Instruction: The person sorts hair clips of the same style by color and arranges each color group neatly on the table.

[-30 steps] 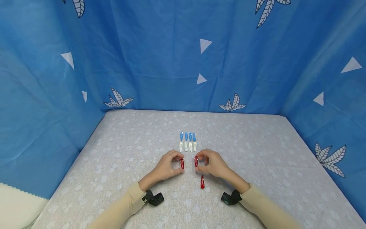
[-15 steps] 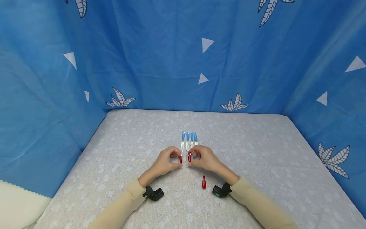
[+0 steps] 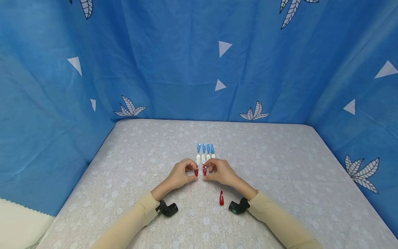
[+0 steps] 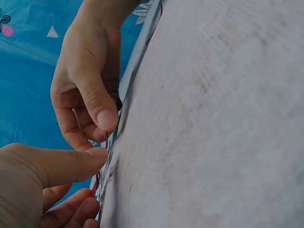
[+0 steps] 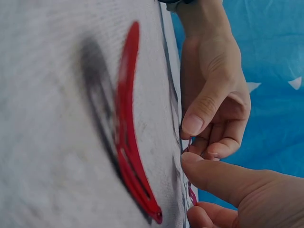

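Between thumb and fingers, my left hand pinches a red snap hair clip. Facing it, my right hand pinches a second red hair clip, a small gap from the first. Both clips stand lengthwise just in front of a row of several white hair clips, whose right part my right fingers partly cover. Beyond these is a row of several blue hair clips. A third red hair clip lies nearer, below my right hand; it appears large in the right wrist view. In the wrist views the fingers mostly hide the pinched clips.
A pale flowered cloth covers the table. Blue curtain with leaf and triangle prints encloses the back and sides. A black wrist camera sits on the left wrist, another on the right.
My right hand has moved left and slightly away with its red clip, closing the gap to the left one. The left hand has moved slightly farther from me. The loose red clip stays put.
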The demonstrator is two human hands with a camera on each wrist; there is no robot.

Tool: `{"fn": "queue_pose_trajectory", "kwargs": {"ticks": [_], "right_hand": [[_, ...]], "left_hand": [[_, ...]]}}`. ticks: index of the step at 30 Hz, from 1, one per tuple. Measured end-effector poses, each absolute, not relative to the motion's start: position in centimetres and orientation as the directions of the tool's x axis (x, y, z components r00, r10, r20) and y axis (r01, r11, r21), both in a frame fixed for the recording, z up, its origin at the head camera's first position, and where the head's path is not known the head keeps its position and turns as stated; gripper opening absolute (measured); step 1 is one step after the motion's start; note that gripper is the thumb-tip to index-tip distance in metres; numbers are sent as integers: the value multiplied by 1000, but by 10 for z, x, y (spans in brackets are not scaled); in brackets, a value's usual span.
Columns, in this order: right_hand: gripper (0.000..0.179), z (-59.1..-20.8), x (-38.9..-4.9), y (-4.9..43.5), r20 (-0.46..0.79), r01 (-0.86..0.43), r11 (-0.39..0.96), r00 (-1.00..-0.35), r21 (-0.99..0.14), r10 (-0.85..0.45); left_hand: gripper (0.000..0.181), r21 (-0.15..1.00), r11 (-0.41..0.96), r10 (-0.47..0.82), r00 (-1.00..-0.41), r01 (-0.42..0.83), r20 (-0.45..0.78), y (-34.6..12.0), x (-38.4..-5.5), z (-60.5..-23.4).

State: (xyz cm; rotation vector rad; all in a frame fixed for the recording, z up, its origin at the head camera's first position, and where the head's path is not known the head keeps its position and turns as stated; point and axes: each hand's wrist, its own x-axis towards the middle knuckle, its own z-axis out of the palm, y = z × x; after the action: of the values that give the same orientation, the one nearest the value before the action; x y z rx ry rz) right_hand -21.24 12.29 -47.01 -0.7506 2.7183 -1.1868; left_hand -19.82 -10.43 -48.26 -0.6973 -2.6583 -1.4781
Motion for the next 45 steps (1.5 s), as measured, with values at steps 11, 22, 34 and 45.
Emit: {"fn": "queue_pose_trajectory", "kwargs": {"ticks": [11, 22, 34, 45], "right_hand": [[43, -473, -212, 122, 107, -392, 592, -883, -704, -458], [44, -474, -211, 120, 121, -402, 609, -885, -684, -449], [44, -474, -209, 121, 138, -423, 602, -877, -678, -461], [44, -473, -208, 121, 143, -425, 597, -876, -680, -461]], "left_hand": [[26, 809, 456, 351, -910, 372, 221, -103, -199, -487], [30, 774, 482, 372, -896, 409, 242, -104, -199, -490], [34, 761, 465, 372, -880, 452, 296, -105, -199, -493], [30, 694, 517, 329, -865, 500, 379, -107, -197, -494]]}}
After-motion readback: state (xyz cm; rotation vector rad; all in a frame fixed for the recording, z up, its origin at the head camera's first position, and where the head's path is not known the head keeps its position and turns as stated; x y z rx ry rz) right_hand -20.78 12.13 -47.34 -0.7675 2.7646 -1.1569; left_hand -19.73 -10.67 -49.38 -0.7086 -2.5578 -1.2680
